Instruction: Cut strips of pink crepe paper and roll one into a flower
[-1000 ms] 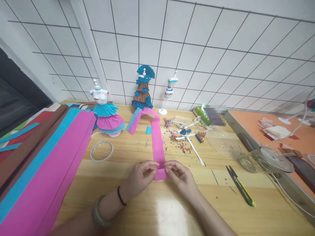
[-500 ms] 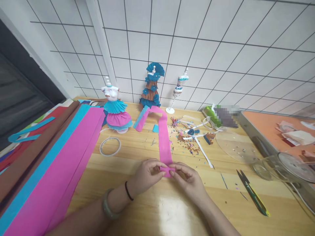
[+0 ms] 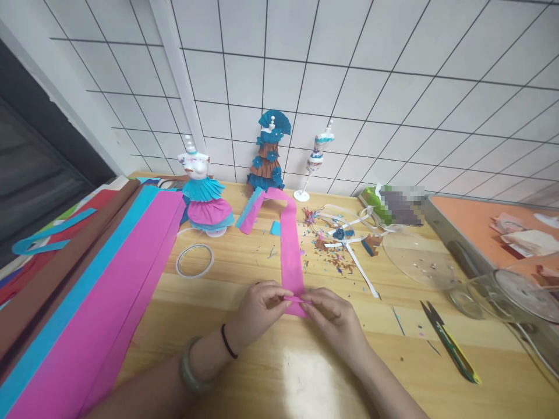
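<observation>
A long pink crepe paper strip (image 3: 290, 250) runs from the middle of the table towards me. Its near end is pinched between the thumb and fingers of my left hand (image 3: 266, 305). On the other edge, my right hand (image 3: 334, 320) pinches the same end, where a narrow fold shows between the fingertips. The strip's far part bends left and lies beside a pink and blue piece (image 3: 250, 214). Behind it stand a mannequin in a blue and pink ruffled skirt (image 3: 205, 201), one in a teal and brown dress (image 3: 268, 154), and a barer one (image 3: 315, 157).
Stacked crepe paper sheets (image 3: 100, 267) cover the left side. A tape roll (image 3: 194, 260) lies near them. Paper scraps (image 3: 336, 256) and white strips litter the centre right. Yellow-handled thread snips (image 3: 452, 343) and a clear plastic container (image 3: 502, 297) are at the right.
The flat folded flap between my fingertips has become a narrow upright fold, and a bit of the strip's end now shows below it. Both hands stay in nearly the same place.
</observation>
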A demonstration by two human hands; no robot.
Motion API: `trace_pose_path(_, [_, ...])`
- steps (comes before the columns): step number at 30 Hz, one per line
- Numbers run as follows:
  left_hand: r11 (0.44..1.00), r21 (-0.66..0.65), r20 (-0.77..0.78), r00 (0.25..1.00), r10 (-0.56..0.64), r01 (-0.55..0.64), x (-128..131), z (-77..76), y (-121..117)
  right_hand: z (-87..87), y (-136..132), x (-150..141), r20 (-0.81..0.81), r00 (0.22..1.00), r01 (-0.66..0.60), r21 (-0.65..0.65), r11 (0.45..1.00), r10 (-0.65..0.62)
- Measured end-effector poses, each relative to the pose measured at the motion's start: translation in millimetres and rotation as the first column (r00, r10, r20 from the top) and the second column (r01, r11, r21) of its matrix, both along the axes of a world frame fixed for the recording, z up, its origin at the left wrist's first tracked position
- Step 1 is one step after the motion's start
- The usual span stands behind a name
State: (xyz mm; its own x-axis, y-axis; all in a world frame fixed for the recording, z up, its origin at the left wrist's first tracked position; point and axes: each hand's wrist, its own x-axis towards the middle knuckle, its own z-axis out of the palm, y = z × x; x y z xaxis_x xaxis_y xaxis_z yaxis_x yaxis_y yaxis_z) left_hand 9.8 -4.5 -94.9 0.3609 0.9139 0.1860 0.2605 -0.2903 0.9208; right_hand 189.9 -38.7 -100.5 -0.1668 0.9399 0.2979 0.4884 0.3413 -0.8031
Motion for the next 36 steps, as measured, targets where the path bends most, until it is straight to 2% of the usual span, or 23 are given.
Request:
trace_pose_path(11, [1.000, 0.007, -0.006, 1.000, -0.020, 0.020, -0.7, -5.2, 0.4, -0.2, 0.2, 2.1, 0.028, 1.000, 0.003, -0.027, 1.000, -0.003])
trace_pose_path(25, [0.996, 0.011, -0.051, 0.994, -0.092, 0.093, 0.5, -2.5, -1.2, 4.3, -2.2, -4.9, -0.014, 0.998, -0.055, -0.076, 0.996, 0.054])
trace_pose_path(36, [0.996, 0.028, -0.035, 0.996, -0.083, 0.084, -1.6, 0.0, -1.4, 3.8, -0.9, -2.7, -0.059, 0.997, -0.054, -0.116, 0.992, 0.047])
